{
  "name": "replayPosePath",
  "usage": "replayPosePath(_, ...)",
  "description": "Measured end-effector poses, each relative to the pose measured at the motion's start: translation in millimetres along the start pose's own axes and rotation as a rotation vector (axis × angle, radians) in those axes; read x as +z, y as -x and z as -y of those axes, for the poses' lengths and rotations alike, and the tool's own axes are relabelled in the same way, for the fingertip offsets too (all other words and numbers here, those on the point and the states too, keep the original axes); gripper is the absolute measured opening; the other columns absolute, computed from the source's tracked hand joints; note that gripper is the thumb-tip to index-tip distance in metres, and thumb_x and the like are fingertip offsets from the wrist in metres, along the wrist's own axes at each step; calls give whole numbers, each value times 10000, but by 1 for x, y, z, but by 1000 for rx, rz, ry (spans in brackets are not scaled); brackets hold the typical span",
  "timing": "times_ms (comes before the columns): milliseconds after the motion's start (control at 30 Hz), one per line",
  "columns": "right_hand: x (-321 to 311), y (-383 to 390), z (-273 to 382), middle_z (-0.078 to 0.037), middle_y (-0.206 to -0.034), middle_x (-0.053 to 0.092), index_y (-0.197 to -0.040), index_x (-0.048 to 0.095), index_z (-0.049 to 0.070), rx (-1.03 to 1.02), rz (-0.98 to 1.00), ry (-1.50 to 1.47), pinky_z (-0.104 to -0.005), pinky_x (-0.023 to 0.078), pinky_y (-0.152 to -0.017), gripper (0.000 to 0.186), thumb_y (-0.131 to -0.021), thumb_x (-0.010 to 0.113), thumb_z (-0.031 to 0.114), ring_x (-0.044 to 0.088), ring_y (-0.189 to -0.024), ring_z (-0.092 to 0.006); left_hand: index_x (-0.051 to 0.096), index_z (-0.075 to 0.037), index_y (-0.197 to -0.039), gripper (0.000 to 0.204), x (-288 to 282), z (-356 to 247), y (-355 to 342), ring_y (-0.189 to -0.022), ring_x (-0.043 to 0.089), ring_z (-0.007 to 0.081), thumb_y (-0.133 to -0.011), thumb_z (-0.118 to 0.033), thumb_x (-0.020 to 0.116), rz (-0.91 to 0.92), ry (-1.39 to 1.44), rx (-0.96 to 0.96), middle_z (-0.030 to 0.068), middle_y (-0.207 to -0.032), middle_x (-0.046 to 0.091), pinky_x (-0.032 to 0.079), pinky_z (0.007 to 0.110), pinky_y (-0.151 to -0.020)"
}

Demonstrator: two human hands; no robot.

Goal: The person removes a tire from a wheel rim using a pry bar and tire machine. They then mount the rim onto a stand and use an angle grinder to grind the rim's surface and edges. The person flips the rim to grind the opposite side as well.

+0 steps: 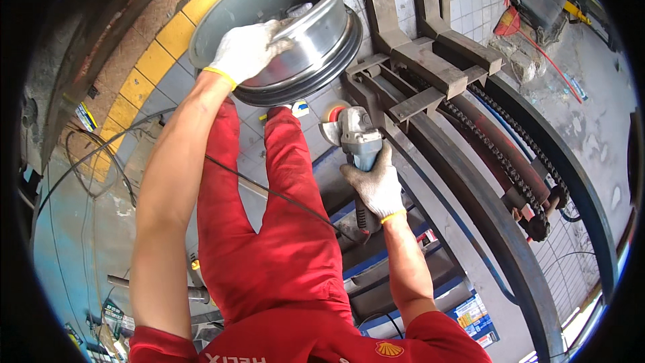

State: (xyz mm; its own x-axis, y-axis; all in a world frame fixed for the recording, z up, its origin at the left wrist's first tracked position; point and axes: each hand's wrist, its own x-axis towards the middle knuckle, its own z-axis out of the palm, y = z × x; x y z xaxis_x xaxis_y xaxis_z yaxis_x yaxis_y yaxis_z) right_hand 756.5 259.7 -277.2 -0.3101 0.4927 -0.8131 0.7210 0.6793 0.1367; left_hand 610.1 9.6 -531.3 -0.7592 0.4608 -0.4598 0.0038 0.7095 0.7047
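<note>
Both grip: left hand (246,54), wheel rim (310,51); right hand (377,185), angle grinder (361,137); best keep its disc (334,113) off the left hand.

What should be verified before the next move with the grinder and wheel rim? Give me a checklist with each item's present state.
1. Right grip closed around the grey handheld angle grinder: ok.
2. Left grip in contact with the silver round metal wheel rim: ok; how firmly, cannot tell.
3. White fabric gloves with yellow cuffs on both hands: ok.
4. Grinder's reddish round disc apart from the rim: ok, a gap shows.
5. Disc at a standstill: cannot tell from one still.
6. Thin black cable clear of the body: not ok, it crosses in front of the red trousers.
</note>
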Motion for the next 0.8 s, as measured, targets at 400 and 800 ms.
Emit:
replayPosePath(400,31,-70,-14,-342,-1062,786,-1558,340,69,-144,-10,216,-588,628,-877,925,-874,880,379,778,-995,-550,747,-88,-1334,486,49,-37,-2,-1018,797,420,-1087,-500,672,-22,-110,162,204,-1109,823,632,524,-913)
replayPosePath(800,77,-66,1,-305,-1011,786,-1396,429,40,-283,131,306,-583,639,-830,773,-853,864,379,788,-933,-523,750,-121,-1358,478,55,-43,-4,-1002,802,409,-1060,-493,709,23,-194,310,200,-1086,823,646,522,-883)
